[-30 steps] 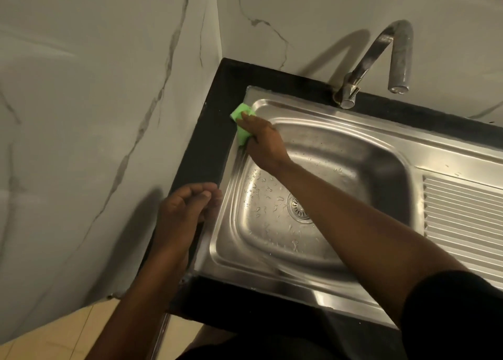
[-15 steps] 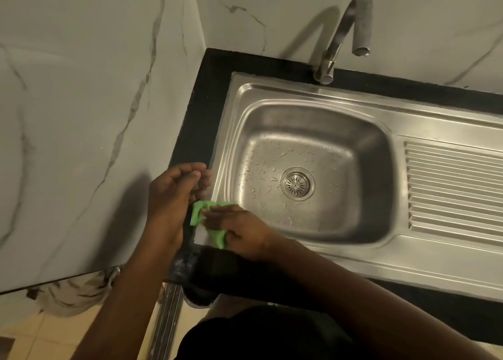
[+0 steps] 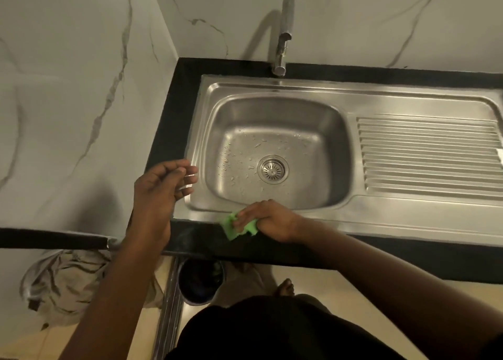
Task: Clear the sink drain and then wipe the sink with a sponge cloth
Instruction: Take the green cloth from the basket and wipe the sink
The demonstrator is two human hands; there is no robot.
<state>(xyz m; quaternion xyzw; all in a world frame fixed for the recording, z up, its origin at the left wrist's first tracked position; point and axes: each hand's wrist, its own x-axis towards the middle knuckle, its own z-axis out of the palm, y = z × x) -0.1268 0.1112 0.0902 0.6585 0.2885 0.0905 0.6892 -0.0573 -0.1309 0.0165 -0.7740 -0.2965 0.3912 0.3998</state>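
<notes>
The crumpled green sponge cloth (image 3: 239, 226) lies low in the frame's centre on the near rim of the rectangular stainless-steel sink (image 3: 381, 223), overlapping the black countertop (image 3: 174, 131). The right hand (image 3: 268, 219) presses on it with fingers closed over it. Left of the basin, the left hand (image 3: 160, 188) hovers empty, fingers loosely apart, while water drops surround the round perforated metal drain (image 3: 273, 171).

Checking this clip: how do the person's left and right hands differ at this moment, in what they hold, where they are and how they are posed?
The right hand presses a green sponge cloth; the left hand holds nothing. The right hand sits on the near rim of the sink; the left hand is at the sink's left edge, contact unclear. The right hand's fingers curl over the cloth; the left hand's fingers are loosely spread. Both are bare.
</notes>
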